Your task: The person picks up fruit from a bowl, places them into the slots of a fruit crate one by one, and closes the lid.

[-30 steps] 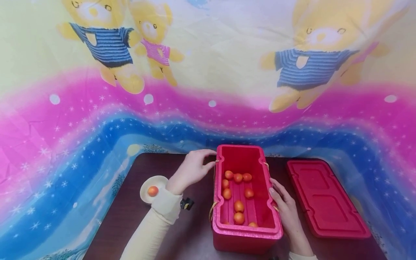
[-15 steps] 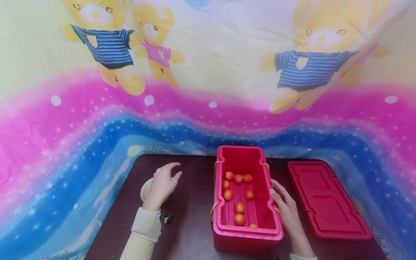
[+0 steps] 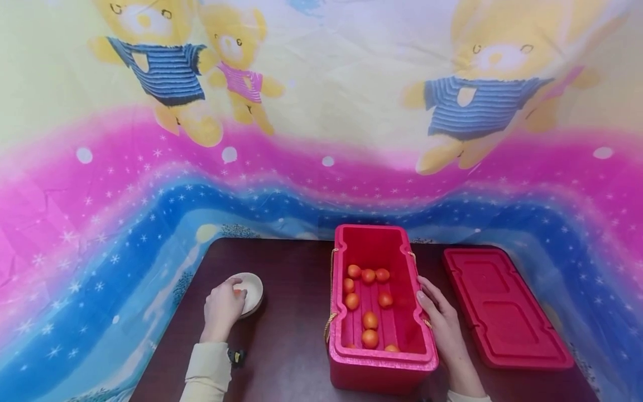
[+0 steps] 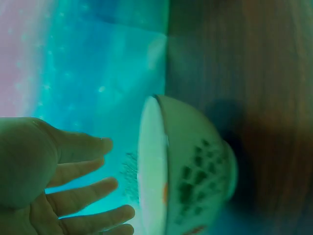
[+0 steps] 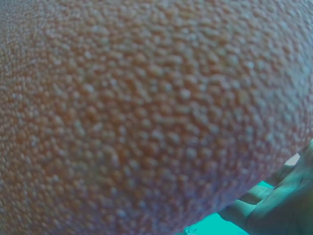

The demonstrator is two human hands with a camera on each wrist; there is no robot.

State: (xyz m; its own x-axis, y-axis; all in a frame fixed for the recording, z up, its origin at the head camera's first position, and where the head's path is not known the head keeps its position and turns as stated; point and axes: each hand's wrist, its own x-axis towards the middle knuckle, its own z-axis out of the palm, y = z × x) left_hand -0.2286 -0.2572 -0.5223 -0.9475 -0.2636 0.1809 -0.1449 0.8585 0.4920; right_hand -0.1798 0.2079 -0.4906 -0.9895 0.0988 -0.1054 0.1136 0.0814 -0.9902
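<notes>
My left hand is over the near-left side of a small white bowl. The left wrist view has its fingers spread and fairly straight just above the rim of the patterned bowl. A small orange-red tomato shows between thumb and forefinger in the head view, mostly hidden by the hand. My right hand rests along the right wall of a red foam box, its thumb near the rim. Several tomatoes lie on the box floor. The box's rough wall fills most of the right wrist view.
A red lid lies flat on the dark wooden table, right of the box. Gold cords run along the box's sides. A cloth backdrop with printed bears stands behind the table.
My left hand has moved away from the box's left rim, leftward across the table and down to the bowl. The right hand and the box have stayed in place.
</notes>
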